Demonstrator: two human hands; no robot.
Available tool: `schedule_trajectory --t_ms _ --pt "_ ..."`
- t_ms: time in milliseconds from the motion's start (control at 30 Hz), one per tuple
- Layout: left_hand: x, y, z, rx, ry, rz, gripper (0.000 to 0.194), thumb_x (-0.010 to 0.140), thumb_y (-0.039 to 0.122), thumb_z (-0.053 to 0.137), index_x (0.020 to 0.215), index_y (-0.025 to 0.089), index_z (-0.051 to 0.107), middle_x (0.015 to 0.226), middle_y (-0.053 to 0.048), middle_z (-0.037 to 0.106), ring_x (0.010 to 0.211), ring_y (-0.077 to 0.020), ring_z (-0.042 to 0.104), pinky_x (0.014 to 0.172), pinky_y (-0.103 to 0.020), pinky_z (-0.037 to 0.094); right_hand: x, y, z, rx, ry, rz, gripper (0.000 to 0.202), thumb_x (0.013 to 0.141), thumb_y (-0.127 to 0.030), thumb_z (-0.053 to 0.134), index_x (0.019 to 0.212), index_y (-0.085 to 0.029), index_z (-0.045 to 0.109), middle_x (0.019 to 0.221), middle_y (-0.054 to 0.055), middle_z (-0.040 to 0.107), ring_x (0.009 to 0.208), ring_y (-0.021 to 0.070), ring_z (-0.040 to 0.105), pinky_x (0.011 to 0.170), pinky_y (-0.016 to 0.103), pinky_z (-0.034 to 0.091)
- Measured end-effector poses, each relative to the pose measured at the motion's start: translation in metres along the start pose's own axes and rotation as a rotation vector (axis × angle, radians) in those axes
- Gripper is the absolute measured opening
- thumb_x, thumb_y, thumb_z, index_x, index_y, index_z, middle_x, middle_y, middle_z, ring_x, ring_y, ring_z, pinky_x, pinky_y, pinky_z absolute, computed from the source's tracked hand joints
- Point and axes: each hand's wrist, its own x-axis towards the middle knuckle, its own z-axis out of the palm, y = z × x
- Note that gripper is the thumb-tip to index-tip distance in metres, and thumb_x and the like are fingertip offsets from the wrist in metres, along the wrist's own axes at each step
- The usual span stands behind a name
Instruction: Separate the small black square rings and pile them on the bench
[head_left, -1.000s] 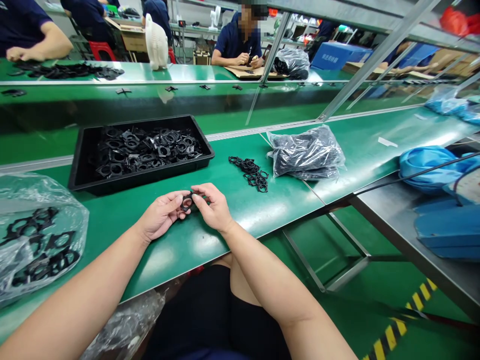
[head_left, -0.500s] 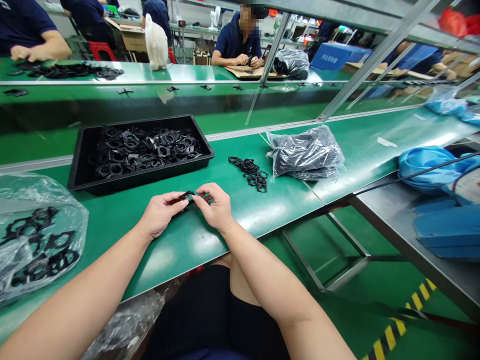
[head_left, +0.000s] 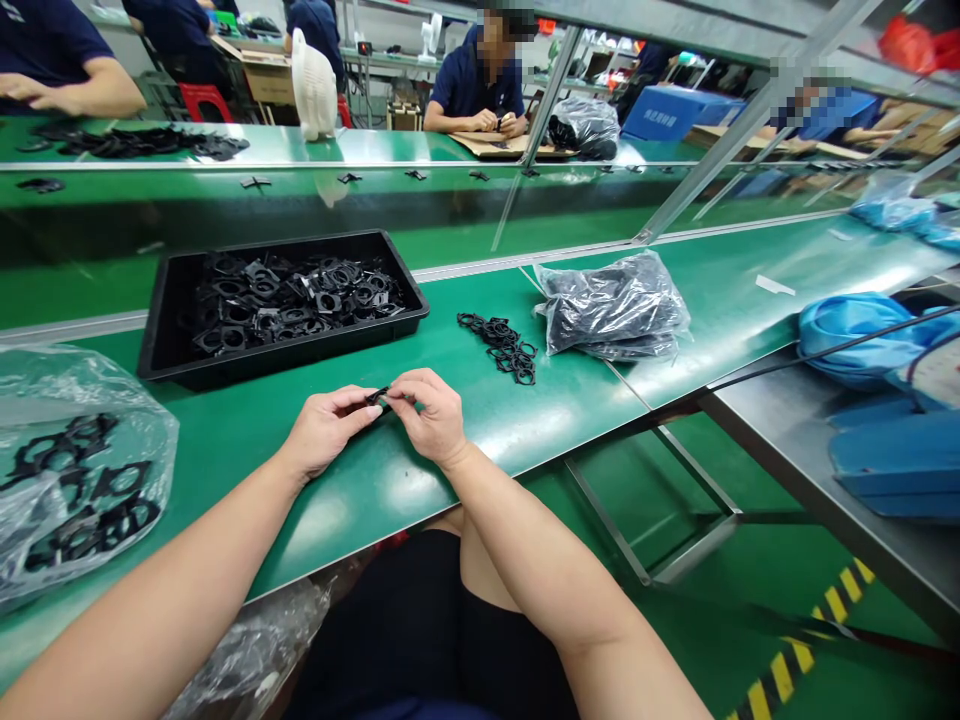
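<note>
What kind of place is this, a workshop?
Most likely a factory assembly line: long green benches, a black tray heaped with identical black plastic parts, and other seated workers opposite handling similar pieces.

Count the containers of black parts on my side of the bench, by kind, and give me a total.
Black tray: 1
Clear plastic bag of black parts, far left: 1
Dark plastic bag, right of the loose parts: 1
Total: 3
</note>
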Motion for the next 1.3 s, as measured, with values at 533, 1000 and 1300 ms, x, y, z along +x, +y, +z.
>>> schedule_trajectory --t_ms 533,1000,1300 --pt "0.0 -0.001 -0.003 0.171 0.018 0.127 0.024 0.071 0.034 0.072 0.091 0.021 0.075 0.089 -0.006 0.067 0.086 -0.0202 0.059 0.081 -0.031 0.046 0.003 -0.001 -0.002 0.041 -0.032 0.007 0.01 0.085 -0.025 0.06 0.078 -0.02 0.064 0.084 0.005 0.065 0.081 0.015 0.06 0.075 0.029 0.05" --pt "0.001 -0.002 0.002 -0.054 0.147 -0.045 0.04 0.059 0.04 0.081 0.089 0.015 0.07 0.073 -0.002 0.064 0.068 -0.0138 0.056 0.07 -0.03 0.048 0.001 0.009 0.003 0.161 -0.04 0.224 0.012 0.083 -0.028 0.059 0.088 -0.019 0.064 0.086 0.004 0.064 0.071 0.0127 0.061 0.062 0.024 0.053" --pt "-0.001 0.001 0.001 -0.036 0.156 -0.064 0.04 0.055 0.042 0.083 0.083 0.015 0.072 0.08 -0.006 0.071 0.075 -0.0195 0.063 0.076 -0.037 0.051 0.001 0.001 -0.001 0.011 -0.062 -0.026 0.012 0.087 -0.023 0.058 0.089 -0.023 0.07 0.095 0.005 0.068 0.09 0.0159 0.064 0.085 0.032 0.053"
